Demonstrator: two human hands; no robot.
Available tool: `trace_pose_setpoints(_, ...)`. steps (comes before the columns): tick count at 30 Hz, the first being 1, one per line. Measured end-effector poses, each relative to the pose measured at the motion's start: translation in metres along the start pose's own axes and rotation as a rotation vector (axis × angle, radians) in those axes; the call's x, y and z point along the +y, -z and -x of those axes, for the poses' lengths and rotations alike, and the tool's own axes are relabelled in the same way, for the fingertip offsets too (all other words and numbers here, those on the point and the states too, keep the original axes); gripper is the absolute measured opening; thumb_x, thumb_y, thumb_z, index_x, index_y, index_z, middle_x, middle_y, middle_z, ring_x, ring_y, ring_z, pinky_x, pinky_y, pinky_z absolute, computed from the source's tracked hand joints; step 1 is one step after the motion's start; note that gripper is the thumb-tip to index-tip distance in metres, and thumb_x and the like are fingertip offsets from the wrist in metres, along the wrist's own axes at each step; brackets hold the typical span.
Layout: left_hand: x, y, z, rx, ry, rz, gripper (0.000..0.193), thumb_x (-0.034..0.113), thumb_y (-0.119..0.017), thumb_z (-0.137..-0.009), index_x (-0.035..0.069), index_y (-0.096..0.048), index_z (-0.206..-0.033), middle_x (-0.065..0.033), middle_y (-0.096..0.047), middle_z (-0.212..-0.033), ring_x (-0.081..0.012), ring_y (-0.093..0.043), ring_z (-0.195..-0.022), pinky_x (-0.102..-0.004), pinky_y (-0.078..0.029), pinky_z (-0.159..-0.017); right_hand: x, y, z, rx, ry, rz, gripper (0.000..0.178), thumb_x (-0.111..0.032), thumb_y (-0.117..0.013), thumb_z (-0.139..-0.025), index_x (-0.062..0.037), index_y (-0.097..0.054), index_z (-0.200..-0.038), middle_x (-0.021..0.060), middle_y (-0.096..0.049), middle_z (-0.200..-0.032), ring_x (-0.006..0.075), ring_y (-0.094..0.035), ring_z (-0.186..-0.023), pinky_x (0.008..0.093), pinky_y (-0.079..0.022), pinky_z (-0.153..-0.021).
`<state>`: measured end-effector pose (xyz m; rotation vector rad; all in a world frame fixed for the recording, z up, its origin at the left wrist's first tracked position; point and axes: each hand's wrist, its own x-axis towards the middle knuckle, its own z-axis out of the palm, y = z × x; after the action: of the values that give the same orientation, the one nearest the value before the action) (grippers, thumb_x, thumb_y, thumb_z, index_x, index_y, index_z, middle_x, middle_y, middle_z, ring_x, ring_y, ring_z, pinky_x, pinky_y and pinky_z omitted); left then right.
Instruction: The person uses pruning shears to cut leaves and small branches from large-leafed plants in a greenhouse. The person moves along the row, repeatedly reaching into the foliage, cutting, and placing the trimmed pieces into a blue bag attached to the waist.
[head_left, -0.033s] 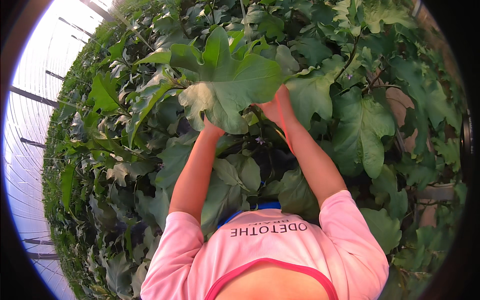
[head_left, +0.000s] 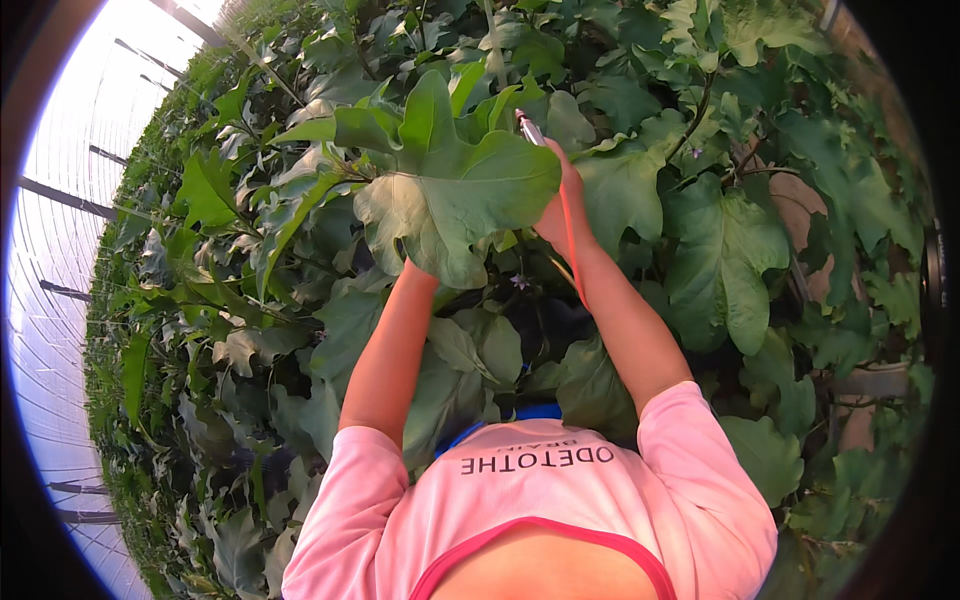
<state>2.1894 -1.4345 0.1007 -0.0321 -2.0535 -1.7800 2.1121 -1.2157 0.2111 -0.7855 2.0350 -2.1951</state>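
Note:
A broad lobed eggplant leaf (head_left: 450, 190) spreads over the middle of the view, between my hands. My left hand (head_left: 418, 273) reaches under its lower edge; little beyond the wrist shows, and the fingers are hidden. Beside the leaf's right edge, my right hand (head_left: 556, 212) is closed round a slim metal-tipped hand tool (head_left: 530, 128), whose tip points up and left. Part of that hand lies behind the leaf. A red strap (head_left: 571, 240) runs from the hand down along the wrist. Just below the leaf, a small purple flower (head_left: 519, 282) hangs between my forearms.
Dense eggplant foliage surrounds both arms, with large leaves (head_left: 722, 265) close on the right. A pale string (head_left: 493, 40) hangs above the central leaf. At the far left is the bright, ribbed greenhouse wall (head_left: 60, 300). Something blue (head_left: 538, 411) shows just beyond my shirt.
My right hand has risen, and the metal tip of its tool now shows above the leaf. The central leaf has shifted slightly downward. The left wrist has dropped a little.

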Motion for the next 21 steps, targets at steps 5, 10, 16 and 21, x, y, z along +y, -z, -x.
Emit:
trace_pose_setpoints(5,0.04,-0.054,0.007,-0.136,0.044,-0.075,0.031,0.017,-0.065,-0.098,0.003,-0.061,-0.126,-0.0051,-0.066,-0.121,-0.0186,-0.063,-0.107,-0.034,-0.049,-0.096,-0.022,0.043,-0.021,0.071,0.033,-0.064,0.05,-0.001,-0.076,-0.082,-0.004,-0.055,-0.127,-0.0013,-0.063,-0.086,0.0063,-0.057,-0.076,0.0241,-0.048,-0.071)
trace_pose_setpoints(10,0.055,-0.083,0.015,-0.097,0.027,-0.213,0.028,0.016,-0.067,-0.098,0.003,-0.064,-0.123,-0.0045,-0.068,-0.12,-0.0181,-0.065,-0.104,-0.0335,-0.05,-0.095,-0.038,0.079,-0.021,-0.183,0.015,-0.515,0.057,-0.023,-0.075,-0.093,-0.003,-0.049,-0.139,0.0111,-0.073,-0.1,0.0139,-0.07,-0.087,0.0278,-0.055,-0.074)
trace_pose_setpoints(16,0.071,-0.119,-0.031,-0.063,-0.082,-0.424,0.024,0.015,-0.068,-0.098,0.002,-0.068,-0.118,-0.0038,-0.07,-0.119,-0.0175,-0.067,-0.1,-0.0329,-0.051,-0.093,-0.028,0.111,-0.019,-0.135,0.032,-0.771,0.053,-0.025,-0.071,-0.096,-0.0041,-0.049,-0.14,0.0165,-0.071,-0.111,0.0181,-0.069,-0.096,0.0336,-0.056,-0.083)
trace_pose_setpoints(21,0.119,-0.144,-0.082,-0.027,-0.071,-0.071,0.027,0.01,-0.07,-0.094,0.001,-0.06,-0.117,-0.0055,-0.069,-0.108,-0.0177,-0.069,-0.089,-0.0321,-0.053,-0.076,-0.004,0.114,-0.018,0.432,-0.066,-0.741,0.043,-0.015,-0.069,-0.096,-0.0079,-0.051,-0.135,0.0111,-0.067,-0.114,0.02,-0.069,-0.097,0.0365,-0.057,-0.083)
